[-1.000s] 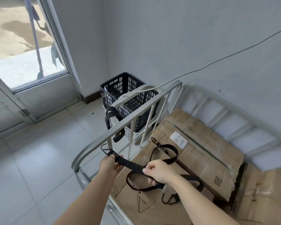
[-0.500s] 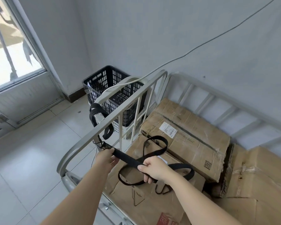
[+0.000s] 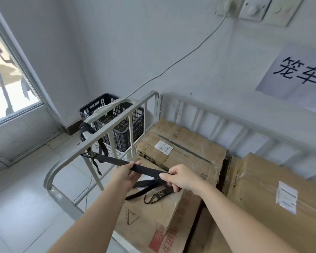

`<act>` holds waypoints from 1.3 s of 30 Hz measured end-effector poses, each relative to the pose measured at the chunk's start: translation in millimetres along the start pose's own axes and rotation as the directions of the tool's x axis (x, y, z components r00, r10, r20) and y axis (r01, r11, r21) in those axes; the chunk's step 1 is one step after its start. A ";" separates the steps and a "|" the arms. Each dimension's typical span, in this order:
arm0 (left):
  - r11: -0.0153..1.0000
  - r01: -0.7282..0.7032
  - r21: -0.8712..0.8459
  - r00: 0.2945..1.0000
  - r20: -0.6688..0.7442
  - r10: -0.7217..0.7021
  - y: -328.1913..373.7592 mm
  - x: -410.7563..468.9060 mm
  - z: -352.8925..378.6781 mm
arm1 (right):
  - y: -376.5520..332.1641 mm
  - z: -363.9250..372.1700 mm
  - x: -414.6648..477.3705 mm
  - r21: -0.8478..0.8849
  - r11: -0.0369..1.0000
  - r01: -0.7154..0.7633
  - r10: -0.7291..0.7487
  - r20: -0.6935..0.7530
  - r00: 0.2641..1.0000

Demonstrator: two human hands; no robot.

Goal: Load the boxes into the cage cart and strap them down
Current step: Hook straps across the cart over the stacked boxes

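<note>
Along the left edge of the cage cart (image 3: 62, 199), a rounded tube rail painted pale grey rises on thin upright bars. Behind it stands a black plastic crate (image 3: 97, 106) with lattice walls, partly screened by those bars. A flat black webbing strap (image 3: 113, 161) is fastened to the rail with a stitched end. Whether that end is hooked or tied is hard to make out.

From there the strap runs taut to the left hand (image 3: 128, 177), which pinches it with the thumb on top and the fingers underneath. Just beside it, apart from the left, the right hand (image 3: 181, 178) grips the same strap with its fingers curled. The slack falls in loops onto the near box (image 3: 150, 221), creased brown cardboard with red print, cut off by the lower frame edge.

At the cart's back edge lies a far box (image 3: 182, 154) with a white label and a small square code. Toward the right corner sits a right box (image 3: 281, 189), taped and dented, also labelled. Above it a paper sign (image 3: 295, 73) hangs on the wall, its black characters clipped by the frame.
</note>
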State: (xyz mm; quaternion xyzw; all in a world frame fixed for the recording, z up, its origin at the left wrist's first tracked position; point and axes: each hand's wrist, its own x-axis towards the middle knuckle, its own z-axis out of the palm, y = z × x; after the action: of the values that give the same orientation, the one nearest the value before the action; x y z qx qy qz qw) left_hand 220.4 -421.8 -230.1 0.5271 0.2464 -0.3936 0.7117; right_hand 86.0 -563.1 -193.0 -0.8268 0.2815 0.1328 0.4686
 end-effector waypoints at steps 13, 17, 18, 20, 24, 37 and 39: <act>0.116 -0.345 0.932 0.775 0.213 0.594 -124.9 -119.6 106.0 | 123.1 -121.6 -168.1 0.162 0.986 -0.024 0.065 -0.253 0.965; -0.246 -0.669 0.701 0.612 0.708 0.352 -142.4 -145.1 144.5 | 130.6 -131.3 -198.2 0.204 0.978 0.036 0.032 -0.320 0.947; -0.240 -0.735 0.634 0.593 0.773 0.226 -147.4 -157.4 153.1 | 130.2 -133.0 -205.4 0.197 0.979 0.050 0.020 -0.335 0.942; -0.172 -0.838 0.518 0.517 0.854 0.052 -156.0 -180.0 167.1 | 129.5 -136.5 -219.7 0.174 0.982 0.071 -0.003 -0.363 0.932; -0.138 -0.899 0.415 0.423 0.905 -0.038 -163.8 -202.2 183.0 | 141.0 -142.1 -253.4 0.128 0.992 0.013 0.039 -0.389 0.920; -0.173 -0.898 0.404 0.431 0.886 -0.172 -232.0 -255.3 243.5 | 225.4 -190.8 -347.5 0.225 0.974 -0.028 0.213 -0.862 0.460; -0.146 -0.908 0.394 0.415 0.895 -0.167 -250.2 -269.9 258.7 | 240.4 -205.6 -369.8 0.168 0.984 -0.062 0.179 -0.906 0.385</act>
State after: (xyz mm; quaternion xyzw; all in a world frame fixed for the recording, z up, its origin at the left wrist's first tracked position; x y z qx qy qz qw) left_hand -154.8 -618.6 -79.1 0.6748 -0.6125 -0.3225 0.2561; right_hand -363.0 -708.4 -74.5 -0.7143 0.5585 -0.3253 0.2685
